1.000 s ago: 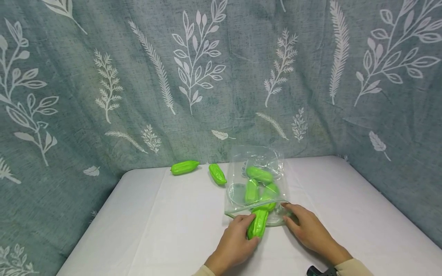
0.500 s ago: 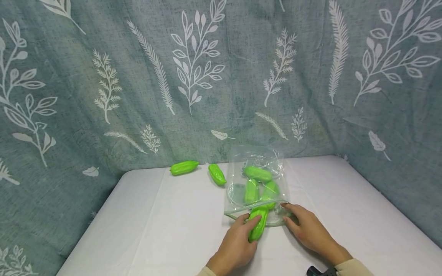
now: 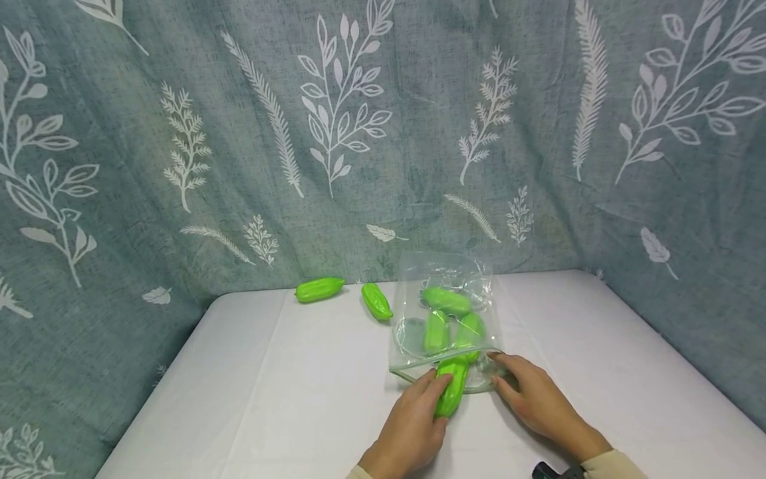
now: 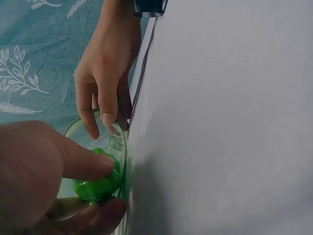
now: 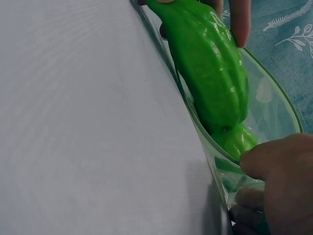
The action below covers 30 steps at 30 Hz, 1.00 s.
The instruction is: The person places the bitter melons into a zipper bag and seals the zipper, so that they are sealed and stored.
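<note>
A clear zip bag [image 3: 413, 273] with a green rim lies flat, its mouth facing me. Inside it several bright green, ridged bitter melons [image 3: 447, 302] show through the plastic. My left hand [image 3: 409, 419] grips another bitter melon [image 3: 451, 394] by its near end, thumb on one side and fingers on the other. The far end of this melon is within the bag's mouth, against a bitter melon [image 5: 238, 141] inside. My right hand [image 3: 535, 392] pinches the bag's rim at the right, thumb inside the mouth and fingers beneath.
Two loose bitter melons lie near the table's back edge, one bitter melon [image 3: 320, 289] farther left and one bitter melon [image 3: 376, 302] close to the bag. A white cloth covers the table [image 3: 299, 399]. A leaf-patterned curtain [image 3: 239, 166] hangs behind.
My left hand has shifted its grip on the melon, its fingers now lying along the upper left side. The melon has moved very slightly right. My right hand and the bag stay put.
</note>
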### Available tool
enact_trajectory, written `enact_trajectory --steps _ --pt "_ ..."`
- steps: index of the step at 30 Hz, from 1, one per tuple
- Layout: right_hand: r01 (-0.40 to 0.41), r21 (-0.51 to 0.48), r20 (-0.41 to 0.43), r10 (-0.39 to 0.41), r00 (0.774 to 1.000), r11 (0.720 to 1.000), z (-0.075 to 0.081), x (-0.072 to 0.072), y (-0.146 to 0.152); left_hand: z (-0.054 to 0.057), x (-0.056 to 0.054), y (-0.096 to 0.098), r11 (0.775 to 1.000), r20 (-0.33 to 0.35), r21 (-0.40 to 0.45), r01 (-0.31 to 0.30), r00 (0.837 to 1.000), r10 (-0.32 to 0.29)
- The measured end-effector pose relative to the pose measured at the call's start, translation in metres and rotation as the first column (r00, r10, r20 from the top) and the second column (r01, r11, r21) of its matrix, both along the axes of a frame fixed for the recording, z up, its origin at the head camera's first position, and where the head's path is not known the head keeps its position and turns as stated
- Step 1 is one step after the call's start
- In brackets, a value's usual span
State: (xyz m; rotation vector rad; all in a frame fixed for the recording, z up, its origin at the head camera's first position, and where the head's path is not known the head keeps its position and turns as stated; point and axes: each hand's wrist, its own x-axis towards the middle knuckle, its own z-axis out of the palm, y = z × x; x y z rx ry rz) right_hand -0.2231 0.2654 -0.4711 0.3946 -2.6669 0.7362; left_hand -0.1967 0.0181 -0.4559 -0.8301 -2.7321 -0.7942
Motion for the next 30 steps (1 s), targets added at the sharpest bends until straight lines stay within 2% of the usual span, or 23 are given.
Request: enact_trajectory --steps 6,11,20,22,24,28,30 --pt "-0.016 -0.007 -0.033 0.016 0.999 1.0 0.002 -0.001 0.0 -0.003 -0.003 0.0 1.0 -0.058 0.011 -0.012 0.998 0.013" --pt "-0.017 -0.009 -0.021 0.016 1.0 1.0 0.001 -0.002 0.0 -0.006 -0.005 -0.001 1.0 -0.111 0.007 -0.014 0.994 0.015" --pt "-0.024 -0.006 -0.062 0.024 0.998 1.0 -0.003 -0.001 0.002 -0.007 -0.004 -0.007 1.0 -0.217 -0.026 0.002 0.976 -0.008" --pt "-0.026 -0.007 -0.06 0.025 0.998 1.0 -0.004 -0.001 0.002 -0.006 -0.004 -0.009 0.999 -0.268 -0.029 0.014 0.963 -0.022" --pt "-0.029 -0.014 -0.056 0.028 0.998 0.999 -0.003 -0.001 0.002 -0.005 -0.004 -0.011 0.999 -0.336 -0.034 0.031 0.941 -0.04" --pt "-0.027 -0.016 -0.041 0.027 0.999 0.999 -0.002 -0.002 0.002 -0.003 -0.005 -0.013 0.995 -0.473 -0.067 0.072 0.876 -0.096" --pt "-0.022 -0.014 -0.03 0.021 0.999 1.0 -0.001 -0.002 0.002 -0.002 -0.005 -0.013 0.992 -0.51 -0.085 0.094 0.851 -0.124"
